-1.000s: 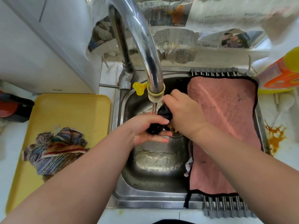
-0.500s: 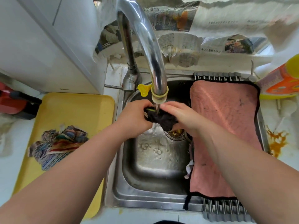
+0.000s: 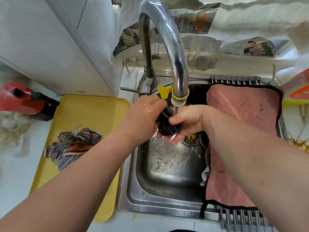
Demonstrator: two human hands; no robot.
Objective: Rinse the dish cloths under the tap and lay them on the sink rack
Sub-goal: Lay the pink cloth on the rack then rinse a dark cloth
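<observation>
Steel sink (image 3: 150,203), tap (image 3: 175,56) running. Under the spout, dark cloth (image 3: 168,127) bunched — my left hand (image 3: 143,118) grips it with curled fingers, my right hand (image 3: 187,121) cups it from below, thumb on top. On the rack (image 3: 237,80) a pink cloth (image 3: 242,114) lies flat; striped cloth (image 3: 73,148) crumpled on yellow tray (image 3: 83,111).

Both bare forearms are reaching in from the near edge, the left one from the near left and the right one from the near right, converging toward the middle. The left hand (image 3: 143,118), its wet back facing up, is curling its fingers over a dark cloth (image 3: 168,128) from the left. The right hand (image 3: 186,122), wrist bent, is cupping the same cloth from below, its thumb lying across the top and its fingertips showing underneath.
</observation>
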